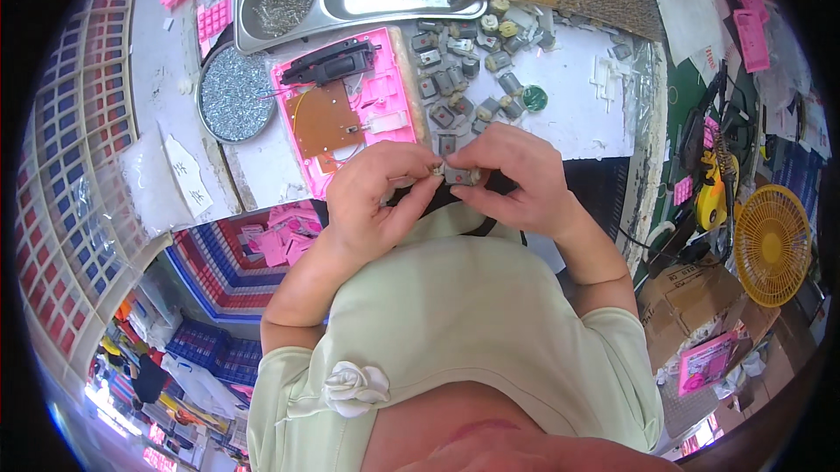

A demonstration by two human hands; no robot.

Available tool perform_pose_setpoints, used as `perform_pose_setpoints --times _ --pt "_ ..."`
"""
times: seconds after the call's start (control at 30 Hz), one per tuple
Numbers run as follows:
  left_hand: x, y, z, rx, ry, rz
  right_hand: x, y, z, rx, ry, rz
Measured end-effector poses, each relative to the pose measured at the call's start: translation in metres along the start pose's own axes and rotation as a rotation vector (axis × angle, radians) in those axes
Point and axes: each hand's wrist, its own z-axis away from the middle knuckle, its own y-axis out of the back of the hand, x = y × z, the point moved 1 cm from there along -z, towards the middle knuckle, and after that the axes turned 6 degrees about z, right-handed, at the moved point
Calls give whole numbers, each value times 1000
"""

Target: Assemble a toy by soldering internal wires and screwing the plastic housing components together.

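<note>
Close to my chest, at the table's near edge, both hands meet over a small grey electric motor (460, 176). My right hand (522, 170) is closed, pinching the motor between thumb and forefinger. My left hand (372, 192) is also closed, its thumb and fingertip pressed on a tiny pale part (437, 170) at the motor's left end; the kind of part is too small to tell. Just beyond my hands lie several loose motors (451, 80). To the left sits a pink plastic housing (390, 87) holding a brown circuit board (325, 118), thin wires and a black unit (328, 62).
A round dish of small screws (234, 94) stands left of the housing. Behind is a metal compartment tray (328, 21) with tiny metal parts. A small green round item (534, 97) lies right of the motors. At the far right are a yellow basket (772, 244) and a cardboard box (691, 297).
</note>
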Motion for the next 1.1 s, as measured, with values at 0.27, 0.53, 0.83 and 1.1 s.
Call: perform_pose_setpoints --times 0.27,0.53,0.83,1.1 --pt "1 8 3 -41 -18 -40 -1 -8 0 33 97 27" --pt "2 16 -1 -116 -60 -131 5 -12 -7 3 229 114" --pt "1 20 11 67 -21 -130 9 -15 -13 29 241 138" --pt "-24 51 -26 158 -105 -767 14 -11 -11 127 171 157"
